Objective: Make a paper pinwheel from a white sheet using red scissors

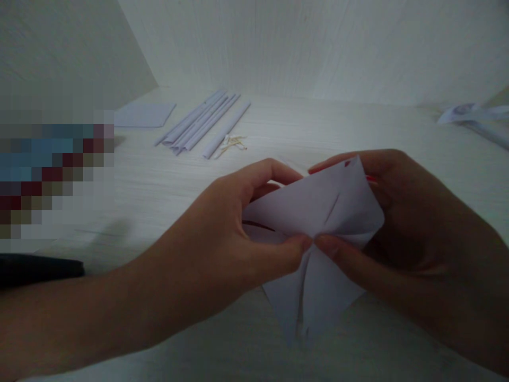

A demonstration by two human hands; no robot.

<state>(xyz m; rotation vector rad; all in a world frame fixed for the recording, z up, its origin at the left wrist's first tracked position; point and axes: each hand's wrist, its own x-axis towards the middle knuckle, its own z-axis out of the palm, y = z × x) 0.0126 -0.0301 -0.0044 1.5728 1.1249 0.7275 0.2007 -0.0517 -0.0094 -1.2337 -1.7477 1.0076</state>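
Observation:
A folded white paper piece (318, 233) with creases and a point hanging down is held between both hands above the pale table (139, 185). My left hand (238, 233) pinches its left side, thumb at the middle crease and fingers curled over the top edge. On the right side my right hand (401, 223) grips it, thumb meeting the left thumb and fingers wrapped behind the paper. A small red mark shows at the paper's top corner.
Several rolled white paper tubes (204, 124) lie at the back of the table, with a flat white sheet (143, 115) to their left and small yellowish rubber bands (233, 143) beside them. More paper (473, 114) lies far right. A dark object (40, 268) sits at the left edge.

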